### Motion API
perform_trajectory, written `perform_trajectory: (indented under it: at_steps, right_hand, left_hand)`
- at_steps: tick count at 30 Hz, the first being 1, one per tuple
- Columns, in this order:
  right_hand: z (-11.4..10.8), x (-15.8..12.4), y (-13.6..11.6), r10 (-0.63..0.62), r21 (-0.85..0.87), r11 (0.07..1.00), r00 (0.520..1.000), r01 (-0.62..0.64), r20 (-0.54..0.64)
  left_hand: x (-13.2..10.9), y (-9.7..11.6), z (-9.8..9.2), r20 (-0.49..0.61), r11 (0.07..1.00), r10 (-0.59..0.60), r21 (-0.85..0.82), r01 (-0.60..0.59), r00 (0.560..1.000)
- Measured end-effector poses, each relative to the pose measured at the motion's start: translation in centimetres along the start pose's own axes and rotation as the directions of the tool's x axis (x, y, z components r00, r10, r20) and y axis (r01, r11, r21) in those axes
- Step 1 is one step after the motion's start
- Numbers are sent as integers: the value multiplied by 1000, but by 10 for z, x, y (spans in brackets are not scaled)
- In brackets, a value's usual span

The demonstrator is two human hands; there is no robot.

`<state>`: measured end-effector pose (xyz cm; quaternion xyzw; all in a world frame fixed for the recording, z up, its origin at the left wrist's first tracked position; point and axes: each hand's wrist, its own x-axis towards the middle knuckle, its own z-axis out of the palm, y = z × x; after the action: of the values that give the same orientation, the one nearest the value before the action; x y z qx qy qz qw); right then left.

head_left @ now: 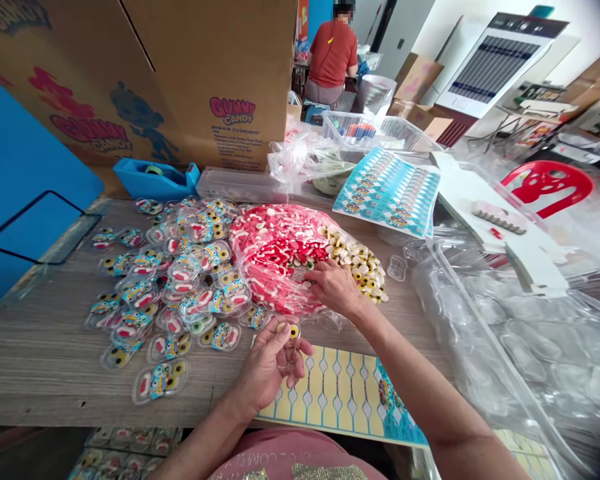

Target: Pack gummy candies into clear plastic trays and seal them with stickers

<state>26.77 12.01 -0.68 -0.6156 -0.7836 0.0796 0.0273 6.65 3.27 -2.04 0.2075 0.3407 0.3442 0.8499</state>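
My left hand [266, 365] is closed around a small clear plastic container [289, 348], with a yellow eyeball gummy [294, 331] showing at its top. My right hand [334, 285] reaches into the pile of red and white gummies [280, 230]; its fingertips are bent down among the candies, and what they pinch, if anything, is hidden. Beside that hand lies a heap of yellow eyeball gummies [370, 270]. A sticker sheet [330, 393], partly peeled, lies under my left hand and right forearm. Filled, labelled candy packs [180, 287] are heaped to the left.
A blue tape dispenser [153, 181] stands before a large cardboard box [205, 60]. Full sticker sheets [387, 190] rest at the back. Right of me is a clear bin of empty plastic containers [510, 347]. A person in a red shirt [333, 53] sits farther off.
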Motion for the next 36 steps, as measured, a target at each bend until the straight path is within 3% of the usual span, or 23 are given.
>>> perform_trajectory:
  at_steps: [3, 6, 9, 12, 15, 17, 19, 22, 25, 31, 36]
  right_hand:
    - [2, 4, -5, 8, 1, 1000, 1000, -8, 29]
    - [6, 4, -3, 35, 99, 995, 999, -33, -15]
    - [9, -3, 4, 39, 302, 953, 986, 11, -160]
    - [13, -17, 10, 78, 471, 877, 941, 92, -328]
    - [13, -31, 13, 154, 374, 927, 909, 3, -388]
    - [9, -34, 9, 195, 178, 974, 911, -138, -362]
    - [3, -28, 2, 180, 3, 982, 945, -187, -274]
    - [-5, -8, -15, 98, -124, 987, 995, -102, -34]
    - [-5, 8, -26, 78, -162, 985, 991, -60, 105]
    - [2, -1, -25, 111, -167, 981, 991, -97, 78]
    - [3, -3, -24, 108, -159, 983, 989, -92, 98]
  left_hand:
    - [0, 4, -3, 36, 1000, -17, -18, 17, 999]
    - [2, 6, -6, 61, 997, -25, -67, 29, 998]
    - [4, 9, -7, 69, 988, -50, -145, 60, 996]
    - [5, 12, -7, 64, 974, -71, -210, 83, 995]
    - [2, 14, -8, 49, 967, -74, -239, 84, 996]
    - [0, 13, -9, 29, 968, -73, -239, 78, 997]
    - [-2, 11, -9, 10, 971, -68, -230, 68, 998]
    - [-6, 7, -7, 14, 974, -71, -213, 72, 997]
    - [-11, 6, -9, 35, 975, -47, -215, 53, 998]
    - [-21, 11, -23, 10, 968, 3, -252, 0, 1000]
    - [-22, 10, -16, 36, 969, -18, -244, 26, 999]
